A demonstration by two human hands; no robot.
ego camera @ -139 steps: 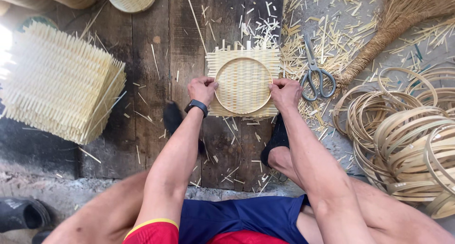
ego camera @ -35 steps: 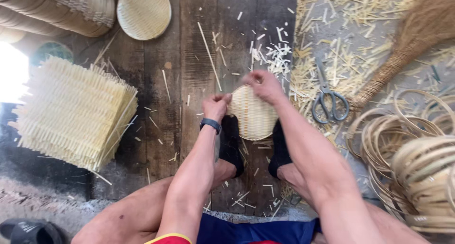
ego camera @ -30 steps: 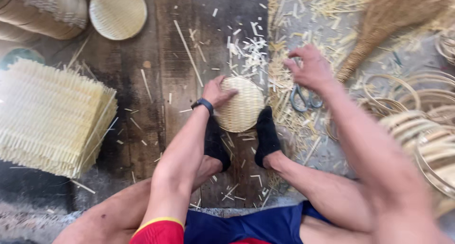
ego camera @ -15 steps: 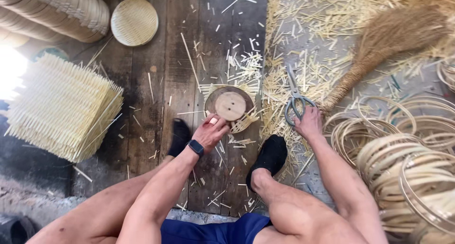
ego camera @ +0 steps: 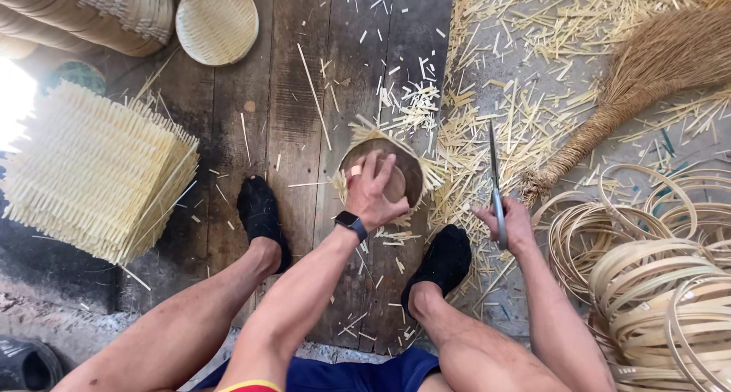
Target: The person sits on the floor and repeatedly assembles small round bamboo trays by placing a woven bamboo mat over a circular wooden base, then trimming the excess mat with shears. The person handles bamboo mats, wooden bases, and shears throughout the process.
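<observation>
My left hand (ego camera: 375, 188) presses down on a round brown wooden mould (ego camera: 408, 171) that pushes a woven bamboo mat (ego camera: 432, 176) into a hoop on the dark plank floor; only the mat's frayed strip ends show around the rim. My right hand (ego camera: 509, 224) grips the handles of a pair of scissors (ego camera: 493, 171), blades pointing away from me, just right of the mould. A dark watch sits on my left wrist. My feet in black socks (ego camera: 443, 261) flank the work.
A stack of square woven bamboo mats (ego camera: 91, 171) lies at left. Finished round trays (ego camera: 217, 19) and stacked ones (ego camera: 99, 11) sit at top left. Bamboo hoops (ego camera: 670, 285) pile up at right, a straw broom (ego camera: 647, 65) lies at top right, and trimmings litter the floor.
My right hand has lifted the scissors off the floor. My left hand now lies flat on the wooden mould instead of beside it.
</observation>
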